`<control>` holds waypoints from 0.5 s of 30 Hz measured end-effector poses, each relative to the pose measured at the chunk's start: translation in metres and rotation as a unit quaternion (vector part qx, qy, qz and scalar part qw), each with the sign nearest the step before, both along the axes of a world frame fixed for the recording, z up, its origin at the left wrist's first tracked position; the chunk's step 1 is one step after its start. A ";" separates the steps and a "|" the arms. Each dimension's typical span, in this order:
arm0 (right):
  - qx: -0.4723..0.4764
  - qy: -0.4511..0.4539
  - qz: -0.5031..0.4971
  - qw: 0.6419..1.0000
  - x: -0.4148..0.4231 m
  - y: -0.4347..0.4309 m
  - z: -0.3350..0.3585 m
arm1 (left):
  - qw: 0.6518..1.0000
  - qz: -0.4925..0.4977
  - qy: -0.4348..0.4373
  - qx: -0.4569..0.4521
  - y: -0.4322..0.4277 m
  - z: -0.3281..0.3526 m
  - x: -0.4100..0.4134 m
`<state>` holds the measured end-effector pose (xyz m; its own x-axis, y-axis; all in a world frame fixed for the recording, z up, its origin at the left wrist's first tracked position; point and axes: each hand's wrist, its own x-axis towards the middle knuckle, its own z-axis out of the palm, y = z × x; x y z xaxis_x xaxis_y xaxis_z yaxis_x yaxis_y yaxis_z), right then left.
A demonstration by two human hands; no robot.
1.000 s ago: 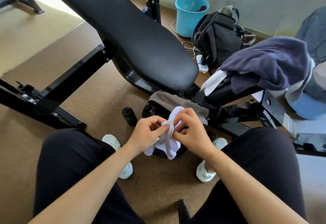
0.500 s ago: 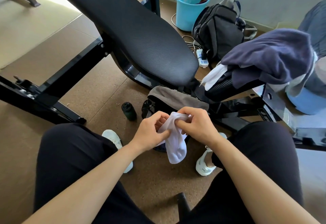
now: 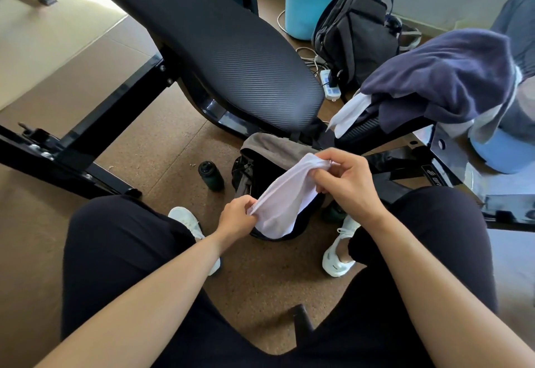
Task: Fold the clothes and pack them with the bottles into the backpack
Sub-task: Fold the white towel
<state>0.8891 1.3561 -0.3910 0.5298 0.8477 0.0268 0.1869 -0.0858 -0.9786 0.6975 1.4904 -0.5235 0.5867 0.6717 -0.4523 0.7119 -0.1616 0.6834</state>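
A white sock is stretched between my hands above the floor. My left hand pinches its lower end, and my right hand grips its upper end. Under the sock sits a black backpack with a grey top flap, open between my feet. A dark green bottle stands on the floor just left of the backpack. A navy garment and a white cloth lie piled on the bench seat at the right.
A black padded weight bench and its steel frame cross the scene ahead. A second dark backpack, a blue bucket and a white power strip stand by the wall. My white shoes rest on brown cork floor.
My hands have moved apart, the left down and the right up, drawing the bunched white sock out into a stretched strip.
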 end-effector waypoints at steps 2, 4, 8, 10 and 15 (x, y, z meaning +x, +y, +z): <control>0.010 -0.001 -0.022 1.000 0.005 -0.001 0.000 | 1.000 -0.009 0.009 -0.025 0.000 -0.003 -0.003; 0.007 -0.012 -0.046 0.999 0.011 -0.001 -0.003 | 0.994 -0.002 0.009 -0.108 0.000 -0.002 -0.006; 0.010 -0.035 -0.080 0.996 0.021 -0.002 -0.008 | 0.974 -0.012 0.041 -0.223 -0.004 0.004 -0.008; 0.009 -0.033 -0.080 0.996 0.023 -0.001 -0.008 | 0.987 -0.045 0.039 -0.150 -0.007 0.003 -0.007; 0.032 0.010 -0.078 0.996 0.022 -0.003 -0.007 | 0.994 -0.102 0.005 0.039 -0.016 -0.003 -0.004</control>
<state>0.9106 1.3528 -0.3984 0.6554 0.7523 0.0671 0.1575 -0.0492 -0.9863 0.6932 1.4749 -0.5266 0.7091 0.5729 -0.4111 0.6666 -0.3546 0.6557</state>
